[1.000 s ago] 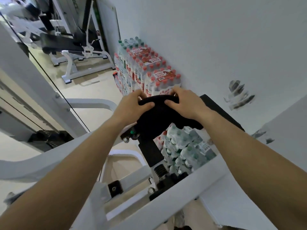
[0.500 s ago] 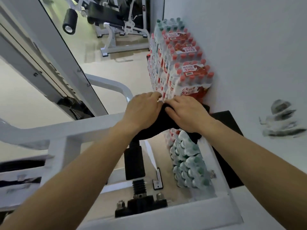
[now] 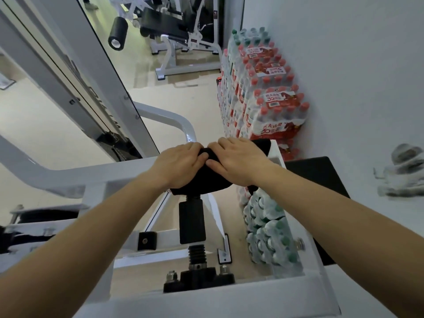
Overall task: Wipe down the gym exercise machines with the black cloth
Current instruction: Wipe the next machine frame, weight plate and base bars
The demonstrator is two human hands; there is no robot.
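The black cloth (image 3: 199, 182) is draped over the top crossbar of a white exercise machine frame (image 3: 128, 175), in the middle of the view. My left hand (image 3: 181, 164) and my right hand (image 3: 238, 159) lie side by side on the cloth, fingers bent over its far edge and thumbs against it, gripping it to the bar. A corner of the cloth sticks out past my right hand. Below the cloth a black adjuster post (image 3: 191, 223) with a spring runs down to the machine's base.
Stacked packs of red-capped water bottles (image 3: 263, 99) stand against the white wall on the right, with green-capped packs (image 3: 268, 232) nearer. A black pad (image 3: 321, 175) sits right of my right arm. Another bench machine (image 3: 174, 24) stands at the back on the beige floor.
Both hands have carried the cloth from mid-air down onto the white crossbar and now hold it there. My view has tilted further down over the machine.
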